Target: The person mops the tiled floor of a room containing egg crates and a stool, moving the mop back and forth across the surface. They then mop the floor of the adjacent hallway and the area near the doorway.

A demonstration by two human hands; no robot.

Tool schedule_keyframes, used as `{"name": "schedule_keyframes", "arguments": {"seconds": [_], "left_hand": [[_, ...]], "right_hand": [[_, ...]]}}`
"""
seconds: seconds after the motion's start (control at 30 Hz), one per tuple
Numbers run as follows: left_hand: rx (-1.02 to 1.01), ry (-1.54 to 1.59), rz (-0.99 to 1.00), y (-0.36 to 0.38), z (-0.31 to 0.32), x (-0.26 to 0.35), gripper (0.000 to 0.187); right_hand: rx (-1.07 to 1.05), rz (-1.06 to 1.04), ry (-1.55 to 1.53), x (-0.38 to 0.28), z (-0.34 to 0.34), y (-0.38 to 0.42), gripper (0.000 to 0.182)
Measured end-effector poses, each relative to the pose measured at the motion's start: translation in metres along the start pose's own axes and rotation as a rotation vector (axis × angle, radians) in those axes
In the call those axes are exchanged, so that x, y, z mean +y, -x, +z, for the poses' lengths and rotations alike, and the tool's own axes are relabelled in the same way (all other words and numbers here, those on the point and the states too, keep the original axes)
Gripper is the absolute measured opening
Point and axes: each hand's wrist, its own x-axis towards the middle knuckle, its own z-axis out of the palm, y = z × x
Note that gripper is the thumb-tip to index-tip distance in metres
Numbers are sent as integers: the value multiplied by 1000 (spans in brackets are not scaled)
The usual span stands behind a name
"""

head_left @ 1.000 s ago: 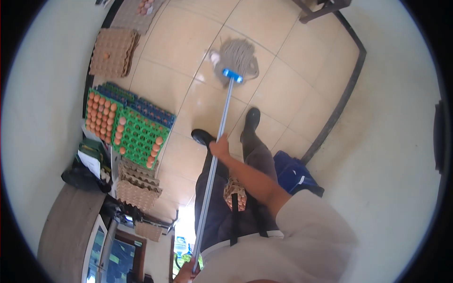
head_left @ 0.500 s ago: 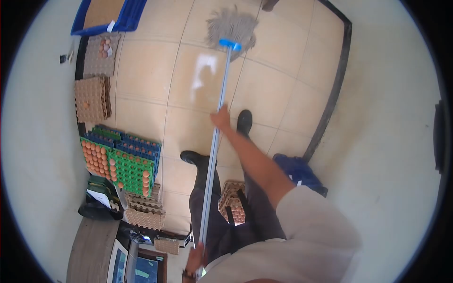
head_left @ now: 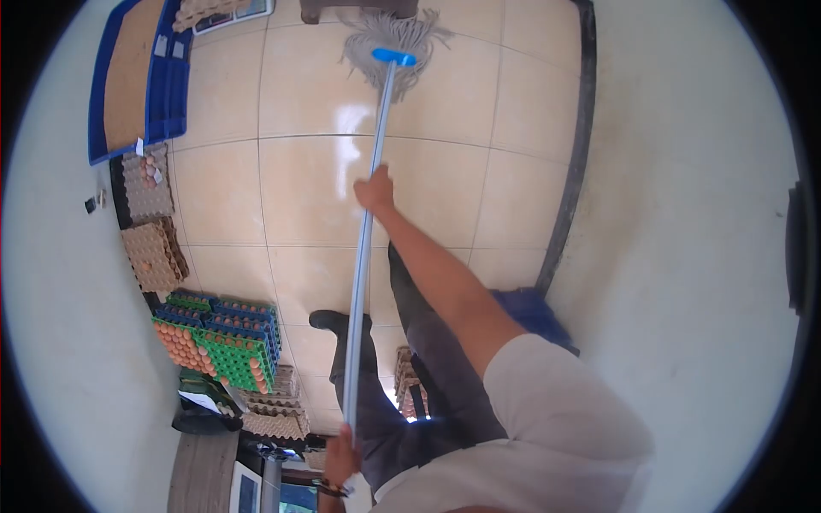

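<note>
A string mop has its grey strands (head_left: 386, 32) spread on the tiled floor at the far end, below a blue clamp (head_left: 394, 57). Its long metal handle (head_left: 357, 295) slants down towards my body. Partway up the handle, my right hand (head_left: 375, 190) is wrapped round it with the arm stretched forward. My left hand (head_left: 341, 459), a band at its wrist, grips the handle near its lower end, close to my hip. The mop strands lie close to a brown piece of furniture (head_left: 359, 7) at the top edge.
Along the left wall stand a blue crate (head_left: 167, 85), cardboard egg trays (head_left: 152, 256) and stacked green and blue trays (head_left: 235, 359) of eggs. A blue object (head_left: 534, 315) is by the right wall. More egg trays (head_left: 404, 376) show behind my legs.
My view has moved forward over the floor, and my legs have stepped. The mop has travelled forward and now lies near the brown furniture. Both hands keep their hold on the handle.
</note>
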Motion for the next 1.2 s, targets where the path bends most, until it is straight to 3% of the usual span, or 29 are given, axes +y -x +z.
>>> {"name": "schedule_keyframes", "arguments": {"seconds": [0.03,0.13,0.27,0.37,0.47,0.5,0.53,0.57,0.63,0.7,0.73,0.83,0.93,0.97,1.07,1.2], "left_hand": [[45,19,-70,23,12,-18,68],[122,-26,-173,91,33,-85,70],[258,-191,-162,105,52,-68,70],[306,-288,-156,82,62,-15,70],[75,-289,316,7,49,59,54],[-44,-112,126,-2,48,90,58],[-2,-161,300,-12,50,78,60],[38,-209,481,-29,58,62,62],[-37,-121,174,-17,67,59,64],[-13,-13,99,13,64,10,63],[18,-77,80,33,58,-16,63],[99,-152,13,79,46,-78,57],[131,-101,-12,93,48,-83,49],[123,-82,-2,90,55,-76,47],[58,-12,46,66,105,47,64],[-45,99,268,4,180,173,66]], "right_hand": [[39,-33,26,29,6,23,54],[-16,37,53,84,-4,106,49],[-100,163,-12,83,-57,117,49],[83,81,47,93,-62,48,50],[292,-17,71,70,-89,-63,49],[185,68,10,43,-122,-77,57],[77,150,-54,23,-144,-77,65],[118,127,-21,30,-137,-73,62],[198,68,63,52,-124,-56,58],[246,10,84,91,-86,-10,45],[127,88,-10,121,-61,14,45],[6,143,63,119,-48,114,49],[3,197,60,95,-58,108,46],[5,213,63,89,-64,93,44],[14,116,88,54,-121,-2,47],[86,-28,177,-9,-209,-161,49]]}}
